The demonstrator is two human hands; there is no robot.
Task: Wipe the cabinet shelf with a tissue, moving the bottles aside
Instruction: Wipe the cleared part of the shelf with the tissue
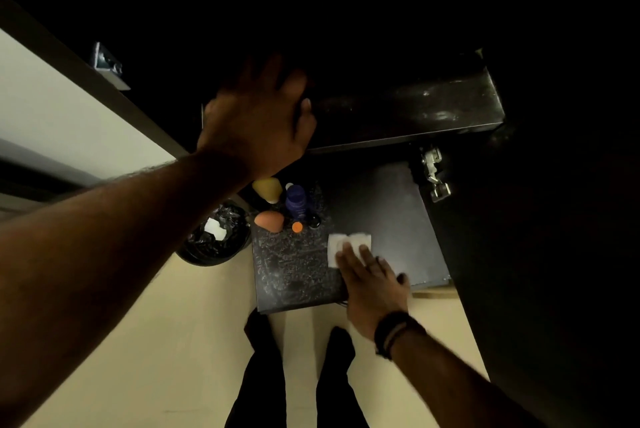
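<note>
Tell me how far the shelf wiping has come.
The shelf's right part looks clean. Right hand presses the tissue flat mid-shelf; left hand rests on the upper shelf. The dusty left part and the area under the bottles remain.

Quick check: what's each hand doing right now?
Left hand: open, fingers resting on the upper shelf edge.
Right hand: open, flat fingers pressing the tissue on the lower shelf.
</note>
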